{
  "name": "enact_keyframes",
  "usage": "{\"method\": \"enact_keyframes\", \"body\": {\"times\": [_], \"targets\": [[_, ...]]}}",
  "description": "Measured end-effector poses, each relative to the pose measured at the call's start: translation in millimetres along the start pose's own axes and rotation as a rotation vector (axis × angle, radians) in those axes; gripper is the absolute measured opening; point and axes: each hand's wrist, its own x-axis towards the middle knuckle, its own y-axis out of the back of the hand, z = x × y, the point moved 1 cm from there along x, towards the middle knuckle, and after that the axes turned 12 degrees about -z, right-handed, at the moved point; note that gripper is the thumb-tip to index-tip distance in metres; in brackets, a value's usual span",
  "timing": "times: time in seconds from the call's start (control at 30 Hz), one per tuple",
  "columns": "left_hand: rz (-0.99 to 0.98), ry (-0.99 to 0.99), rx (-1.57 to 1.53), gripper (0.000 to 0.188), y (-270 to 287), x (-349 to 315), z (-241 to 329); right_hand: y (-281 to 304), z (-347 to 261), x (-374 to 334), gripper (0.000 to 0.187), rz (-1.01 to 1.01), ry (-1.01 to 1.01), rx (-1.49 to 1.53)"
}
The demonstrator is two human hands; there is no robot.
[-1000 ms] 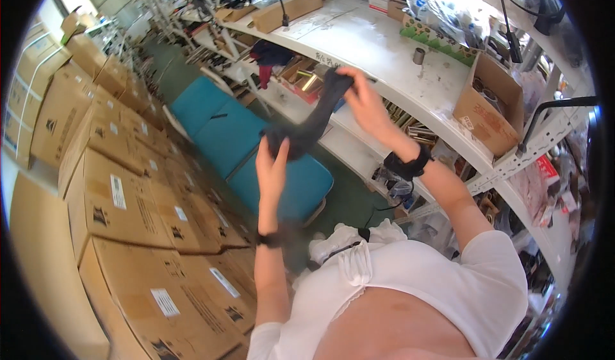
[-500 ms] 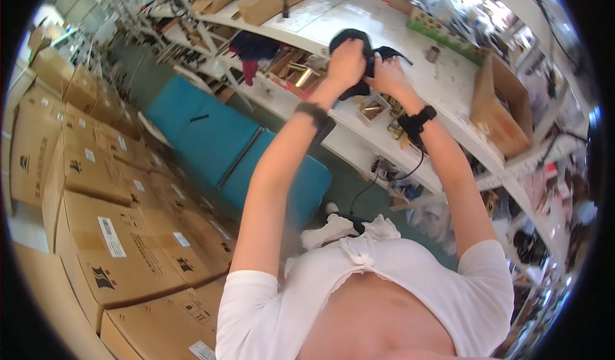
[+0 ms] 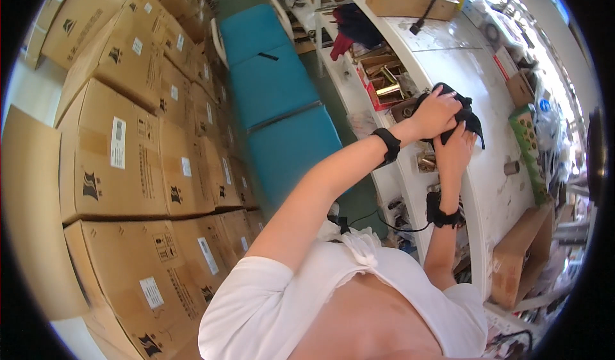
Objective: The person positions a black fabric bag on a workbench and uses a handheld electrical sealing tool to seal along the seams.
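Stacked cartons (image 3: 106,158) face a white shelf (image 3: 500,196) in the head view; over its edge, the left hand (image 3: 437,113) and right hand (image 3: 453,151) clasp a bunched black cloth (image 3: 473,120) — probably light, soft and limp, best pinched by its folds; contact with the shelf is unclear.

Big brown cardboard boxes (image 3: 115,151) stand piled on the left, near a long blue padded bed (image 3: 275,81). On the white shelf (image 3: 490,132), a small tube (image 3: 511,167) sits close to a green box (image 3: 524,139).
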Motion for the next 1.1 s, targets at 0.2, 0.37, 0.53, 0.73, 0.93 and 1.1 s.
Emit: {"method": "enact_keyframes", "body": {"times": [0.2, 0.37, 0.53, 0.73, 0.93, 1.1], "targets": [[-0.114, 0.089, -0.055, 0.02, 1, -1, -5, 1, 0, 2, 0.064, 0.008, -0.015, -0.027], [-0.011, 0.093, -0.043, 0.024, 1, -4, 2, 7, -1, -1, 0.065, -0.022, 0.008, 0.04], [-0.026, 0.12, -0.083, 0.026, 3, -3, 3, 3, -1, -3, 0.069, 0.034, -0.013, 0.023], [-0.003, 0.151, -0.063, 0.028, 5, -6, 9, -2, -2, -6, 0.068, 0.071, -0.02, 0.035], [0.095, 0.024, -0.028, 0.021, 3, -2, 2, -3, -8, -3, 0.064, 0.108, -0.103, 0.05], [-0.018, -0.075, -0.092, 0.025, 1, 0, -11, -3, -21, 2, 0.056, 0.162, -0.231, 0.046]]}}
